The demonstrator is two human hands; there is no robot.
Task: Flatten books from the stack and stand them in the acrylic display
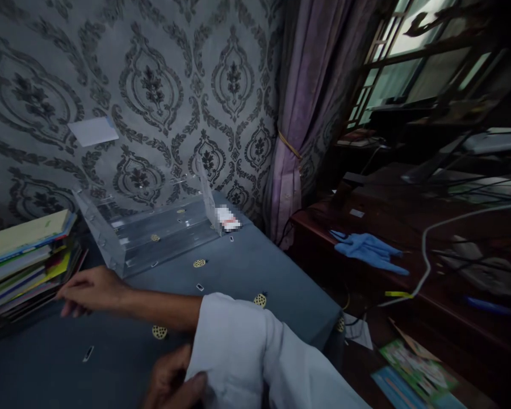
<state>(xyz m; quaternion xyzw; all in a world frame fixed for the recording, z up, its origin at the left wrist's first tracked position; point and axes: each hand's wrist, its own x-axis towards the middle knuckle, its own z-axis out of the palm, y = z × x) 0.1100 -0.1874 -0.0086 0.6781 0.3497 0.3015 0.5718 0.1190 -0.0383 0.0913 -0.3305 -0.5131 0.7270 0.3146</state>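
My left hand (174,372) is at the bottom centre, its fingers closed on the turned-up cuff of the white sleeve (232,341) on my right arm. Part of that hand is cut off by the lower edge. My right hand (92,291) reaches across to the left above the table, fingers loosely bent and somewhat apart, with nothing seen in them. It is close to a stack of books and papers (25,261). Behind it stands a clear acrylic rack (106,236) with upright side panels.
A grey-blue cloth with pineapple prints covers the table (255,255). A small white pack (229,218), blurred out, lies beside the rack. To the right are a tied curtain (287,170), a dark wooden desk with a blue glove (368,250), a white cable (426,250), and booklets (417,369) lower down.
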